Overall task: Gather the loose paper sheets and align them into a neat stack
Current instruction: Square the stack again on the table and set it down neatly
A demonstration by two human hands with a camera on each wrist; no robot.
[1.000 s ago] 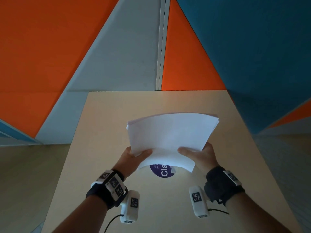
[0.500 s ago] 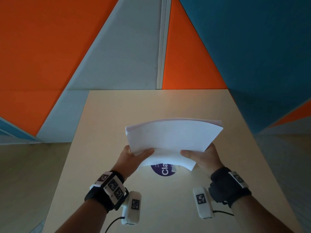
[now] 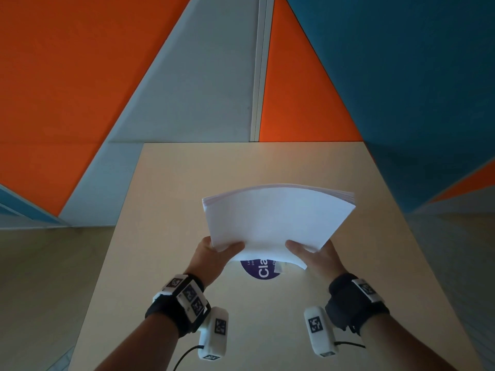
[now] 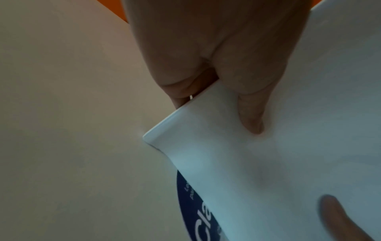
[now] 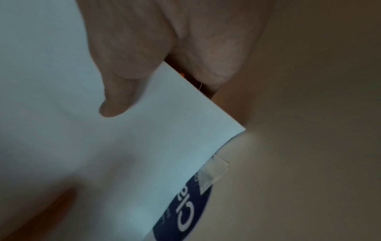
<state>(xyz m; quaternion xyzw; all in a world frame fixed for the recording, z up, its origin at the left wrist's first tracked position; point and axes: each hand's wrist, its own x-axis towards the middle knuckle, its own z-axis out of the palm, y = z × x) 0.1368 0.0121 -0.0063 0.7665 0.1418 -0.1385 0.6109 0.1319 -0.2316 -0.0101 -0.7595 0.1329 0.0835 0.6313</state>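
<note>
A stack of white paper sheets [image 3: 278, 218] is held above the beige table [image 3: 166, 210], bowed upward in the middle, its far edge slightly fanned. My left hand [image 3: 217, 250] pinches the near left corner, thumb on top and fingers underneath. My right hand [image 3: 313, 253] pinches the near right side the same way. In the left wrist view my left thumb lies on the paper stack [image 4: 288, 146]. The right wrist view shows my right thumb on the paper stack [image 5: 82, 146]. Its near edge hangs just over the table.
A round dark blue sticker [image 3: 261, 269] with white letters lies on the table under the stack's near edge, a strip of tape [image 5: 214, 171] at its rim. Orange, grey and blue wall panels rise behind the table's far edge. Floor lies on both sides.
Both hands have shifted the stack slightly right and tilted it flatter. The far edges look more even than a second ago. Both grips are the same.
</note>
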